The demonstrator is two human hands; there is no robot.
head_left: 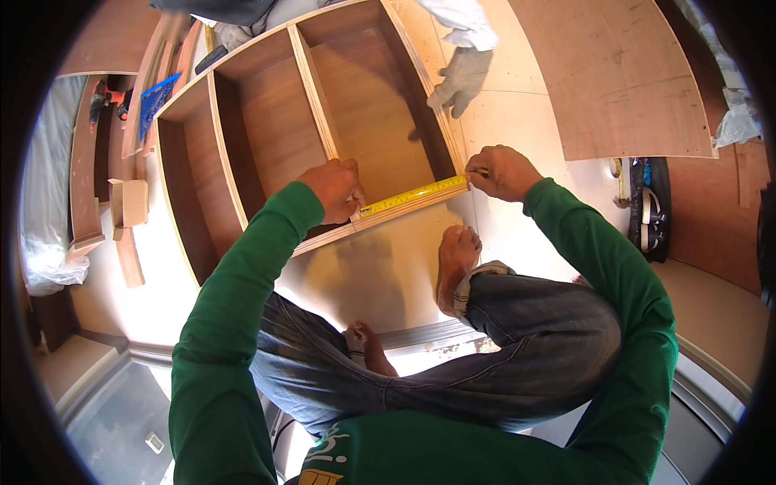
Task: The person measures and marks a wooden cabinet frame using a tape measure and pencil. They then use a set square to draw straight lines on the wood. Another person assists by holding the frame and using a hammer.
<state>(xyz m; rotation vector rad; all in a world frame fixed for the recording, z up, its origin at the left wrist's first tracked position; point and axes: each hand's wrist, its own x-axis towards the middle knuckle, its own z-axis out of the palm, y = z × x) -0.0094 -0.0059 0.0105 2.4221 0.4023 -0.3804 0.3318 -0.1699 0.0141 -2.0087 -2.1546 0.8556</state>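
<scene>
A wooden cabinet frame with dividers and plywood edges lies on its back on the pale floor before me. Along its near edge, across the right compartment, stretches a yellow tape measure. My left hand is closed on the tape's left end, beside the divider. At the frame's near right corner, my right hand has its fingers closed round the other end; whether the tape's case is in it cannot be seen. Another person's gloved hand hangs by the frame's right side.
A large plywood panel lies at the right, near a dark bag with shoes. On the left are a blue set square, a red drill, wooden offcuts and a plastic-wrapped piece. My bare foot is close to the frame.
</scene>
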